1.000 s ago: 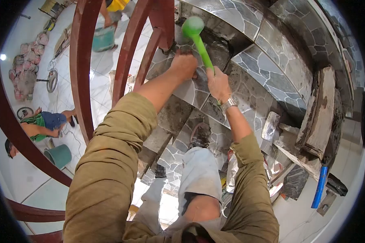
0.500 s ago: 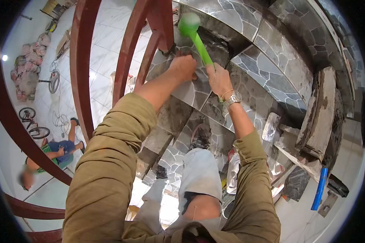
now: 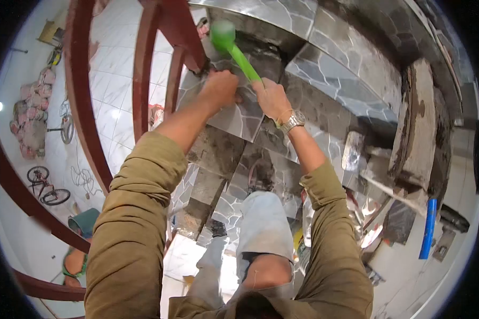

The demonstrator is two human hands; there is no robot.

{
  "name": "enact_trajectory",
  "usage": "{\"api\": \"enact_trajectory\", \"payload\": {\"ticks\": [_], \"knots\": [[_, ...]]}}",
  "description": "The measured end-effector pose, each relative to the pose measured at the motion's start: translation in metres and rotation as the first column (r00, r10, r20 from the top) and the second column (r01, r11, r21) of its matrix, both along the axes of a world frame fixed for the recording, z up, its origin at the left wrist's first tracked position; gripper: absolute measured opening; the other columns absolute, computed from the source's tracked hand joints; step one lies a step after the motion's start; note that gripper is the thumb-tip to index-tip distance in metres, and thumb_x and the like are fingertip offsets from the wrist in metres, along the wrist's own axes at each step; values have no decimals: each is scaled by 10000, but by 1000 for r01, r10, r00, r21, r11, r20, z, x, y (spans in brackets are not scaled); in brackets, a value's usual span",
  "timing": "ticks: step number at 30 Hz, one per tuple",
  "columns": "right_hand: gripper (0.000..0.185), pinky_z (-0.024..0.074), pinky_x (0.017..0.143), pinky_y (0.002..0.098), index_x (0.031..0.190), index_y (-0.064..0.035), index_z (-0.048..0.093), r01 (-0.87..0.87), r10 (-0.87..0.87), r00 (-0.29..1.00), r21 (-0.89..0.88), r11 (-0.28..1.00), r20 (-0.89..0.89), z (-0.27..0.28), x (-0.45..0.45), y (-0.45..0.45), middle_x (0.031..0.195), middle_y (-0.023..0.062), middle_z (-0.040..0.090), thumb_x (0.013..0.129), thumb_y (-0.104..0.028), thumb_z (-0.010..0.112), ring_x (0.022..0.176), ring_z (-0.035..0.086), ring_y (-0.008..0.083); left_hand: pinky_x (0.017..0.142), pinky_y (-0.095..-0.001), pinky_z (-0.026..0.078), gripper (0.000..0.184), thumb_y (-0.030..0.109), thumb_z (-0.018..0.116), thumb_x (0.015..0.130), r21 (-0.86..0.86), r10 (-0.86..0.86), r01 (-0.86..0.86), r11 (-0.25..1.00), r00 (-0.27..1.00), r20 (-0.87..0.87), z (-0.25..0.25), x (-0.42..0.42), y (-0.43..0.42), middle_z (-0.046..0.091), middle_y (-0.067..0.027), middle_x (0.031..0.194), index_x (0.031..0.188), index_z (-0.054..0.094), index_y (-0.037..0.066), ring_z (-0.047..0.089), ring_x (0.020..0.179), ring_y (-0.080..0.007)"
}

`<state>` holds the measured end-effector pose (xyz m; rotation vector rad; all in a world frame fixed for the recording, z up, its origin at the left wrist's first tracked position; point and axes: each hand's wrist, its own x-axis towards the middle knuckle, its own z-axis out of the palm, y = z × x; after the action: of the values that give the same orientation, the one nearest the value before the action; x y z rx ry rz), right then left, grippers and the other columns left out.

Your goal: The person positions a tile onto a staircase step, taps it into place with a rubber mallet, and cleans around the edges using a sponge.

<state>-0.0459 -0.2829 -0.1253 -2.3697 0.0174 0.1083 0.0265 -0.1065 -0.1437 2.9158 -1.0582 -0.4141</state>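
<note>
My right hand [image 3: 274, 100] is closed round the handle of a green mallet [image 3: 245, 65], whose round head is up and to the left, over dark wet mortar [image 3: 258, 50]. On the left, my left hand [image 3: 220, 89] rests with curled fingers at the edge of a grey stone-patterned tile [image 3: 239, 114], near the foot of the red railing post [image 3: 189, 37]. Whether it holds anything is hidden. The mallet head looks blurred.
Red railing bars [image 3: 82, 90] curve along the left. Tiled steps [image 3: 346, 74] rise at upper right. A rough wooden block [image 3: 420, 122], a blue tube [image 3: 428, 228] and a trowel [image 3: 352, 151] lie at right. Beyond the railing are a bicycle [image 3: 47, 186], a bucket [image 3: 83, 222] and a person [image 3: 75, 263].
The view has shifted, so hands, mallet and railing appear farther left. The mallet stays in my right hand. The person beyond the railing appears lower, now mostly hidden behind it.
</note>
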Motion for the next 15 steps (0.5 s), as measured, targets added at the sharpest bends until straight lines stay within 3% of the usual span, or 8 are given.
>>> {"api": "enact_trajectory", "payload": {"ticks": [1,2,6,8,11,12,14,15], "knots": [[455,488,838,540,989,12,626,84,-81,996,96,992,-35,4,-8,3,981,320,643,956,-413,467,920,609,513,1024,-547,393,509,465,798,724,-4,-9,10,1000,999,40,-2,-3,1,694,-180,986,980,718,33,661,1018,-346],[470,485,839,542,986,16,630,94,-89,994,82,992,-60,-6,-11,2,979,317,645,952,-424,472,919,609,511,1018,-524,409,509,451,804,723,-16,-20,22,1000,996,85,3,-4,-3,690,-185,1014,1014,717,42,659,1029,-344],[502,477,813,539,966,27,632,96,-91,981,25,995,-169,-29,-16,-11,964,299,652,948,-450,479,927,610,497,974,-509,461,520,465,792,733,135,-3,13,991,997,-76,26,0,-12,685,-207,1023,977,709,14,656,1031,-340],[488,476,788,533,954,27,626,152,-128,965,89,984,-230,-11,-28,-8,942,293,651,960,-434,469,916,609,490,905,-492,503,455,405,775,774,-4,31,-31,1000,999,-16,5,8,-3,687,-216,965,991,704,11,662,989,-380],[441,470,742,526,901,19,598,52,-71,974,91,994,217,-59,-63,-22,878,282,636,982,-389,451,853,596,483,780,-464,546,356,328,759,820,-91,66,-71,993,996,-53,-44,44,15,685,-238,886,946,700,0,675,915,-416],[432,465,729,523,887,17,586,35,-50,974,74,997,221,-57,-75,-24,859,279,627,987,-379,445,836,588,483,731,-480,548,442,372,759,821,-173,134,-138,975,990,-34,-37,42,13,671,-272,874,917,681,-52,679,879,-428],[418,455,701,518,860,13,561,6,-13,967,28,1000,255,-31,-84,-32,822,272,609,997,-360,433,803,571,483,737,-484,548,643,513,778,768,-152,82,-68,986,993,88,-34,48,17,664,-303,847,870,658,-110,679,858,-444],[418,453,697,516,860,12,559,70,-85,988,115,991,131,-26,-87,-34,821,272,606,996,-364,435,803,568,484,737,-484,548,692,552,780,749,-148,65,-49,988,992,105,-35,51,17,663,-307,842,858,653,-120,679,857,-444]]}}
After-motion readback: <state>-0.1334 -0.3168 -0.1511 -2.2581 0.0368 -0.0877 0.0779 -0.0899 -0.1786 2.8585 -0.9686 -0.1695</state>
